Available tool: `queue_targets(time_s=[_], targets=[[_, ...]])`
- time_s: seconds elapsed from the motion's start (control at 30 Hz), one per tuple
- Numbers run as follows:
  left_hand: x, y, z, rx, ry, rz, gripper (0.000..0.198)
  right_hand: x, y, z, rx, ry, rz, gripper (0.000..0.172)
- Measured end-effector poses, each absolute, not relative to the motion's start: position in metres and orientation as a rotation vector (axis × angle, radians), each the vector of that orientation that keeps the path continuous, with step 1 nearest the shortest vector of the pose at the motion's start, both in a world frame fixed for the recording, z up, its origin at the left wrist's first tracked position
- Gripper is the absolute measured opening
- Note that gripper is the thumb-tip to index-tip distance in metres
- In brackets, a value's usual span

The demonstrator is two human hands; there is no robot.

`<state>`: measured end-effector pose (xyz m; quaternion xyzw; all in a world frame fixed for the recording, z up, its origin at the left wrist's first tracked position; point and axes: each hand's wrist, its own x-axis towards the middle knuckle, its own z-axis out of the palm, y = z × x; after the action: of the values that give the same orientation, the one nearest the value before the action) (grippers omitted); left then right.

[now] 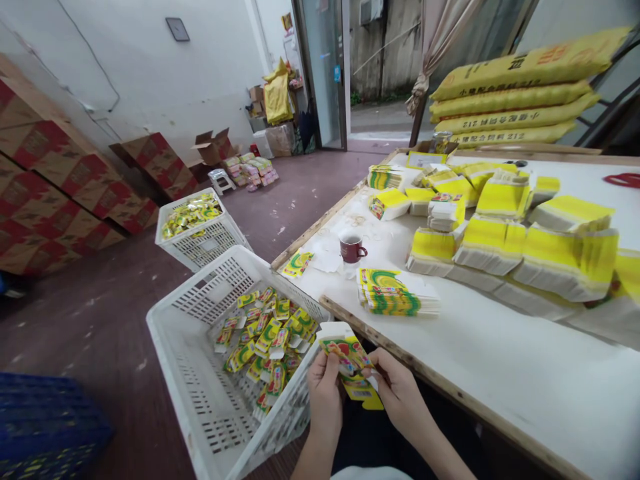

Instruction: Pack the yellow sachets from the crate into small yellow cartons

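Between my two hands is a small yellow and green printed carton (pixel 350 353), with a white flap at its top and a yellow flap hanging below. My left hand (pixel 325 387) pinches its left side. The fingers of my right hand (pixel 395 383) close on its right edge, near the middle. Just left of my hands stands a white plastic crate (pixel 193 400) with many similar folded cartons (pixel 270 337) lying loose inside. A stack of flat cartons (pixel 393 293) rests on the white table (pixel 475 340), beyond my hands.
A maroon mug (pixel 351 249) and a single flat carton (pixel 298 264) are near the table's left edge. Piles of flat cartons (pixel 493 243) cover its far right. Another filled crate (pixel 210 243) stands on the floor behind. Yellow sacks (pixel 510 100) are stacked beyond the table; a blue crate (pixel 47 427) sits lower left.
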<state>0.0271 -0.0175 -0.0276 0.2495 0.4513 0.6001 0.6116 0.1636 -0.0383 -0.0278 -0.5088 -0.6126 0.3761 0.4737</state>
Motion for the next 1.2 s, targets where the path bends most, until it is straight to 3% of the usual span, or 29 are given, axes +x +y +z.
queue_targets(time_s=[0.27, 0.33, 0.43, 0.53, 0.6, 0.73, 0.83, 1.0, 1.2], targets=[[-0.016, -0.009, -0.042, 1.042, 1.076, 1.401, 0.029, 0.19, -0.039, -0.012, -1.201, -1.828, 0.858, 0.032], [-0.027, -0.007, -0.042, 1.125, 0.993, 1.373, 0.043, 0.197, -0.038, -0.013, -1.187, -1.813, 0.754, 0.034], [-0.04, -0.004, -0.032, 1.247, 0.815, 1.272, 0.083, 0.205, -0.036, -0.012, -1.196, -1.833, 0.514, 0.032], [-0.04, -0.006, -0.018, 1.464, 0.904, 0.948, 0.111, 0.204, -0.036, -0.009, -1.188, -1.987, 0.343, 0.028], [-0.029, -0.011, -0.013, 1.58, 0.934, 0.705, 0.117, 0.198, -0.038, -0.008, -1.131, -2.118, 0.326, 0.03], [0.004, -0.024, -0.014, 1.518, 0.974, 0.665, 0.084, 0.186, -0.044, -0.02, -1.267, -1.879, 0.318, 0.04], [0.017, -0.031, -0.02, 1.498, 1.187, 0.74, 0.086, 0.181, -0.046, -0.032, -1.421, -1.479, 0.479, 0.061], [0.017, -0.038, -0.028, 1.552, 1.27, 0.73, 0.102, 0.174, -0.04, -0.03, -1.355, -1.325, 1.03, 0.044], [0.016, -0.043, -0.043, 1.716, 1.172, 0.91, 0.068, 0.168, -0.035, -0.025, -1.224, -1.102, 1.309, 0.045]])
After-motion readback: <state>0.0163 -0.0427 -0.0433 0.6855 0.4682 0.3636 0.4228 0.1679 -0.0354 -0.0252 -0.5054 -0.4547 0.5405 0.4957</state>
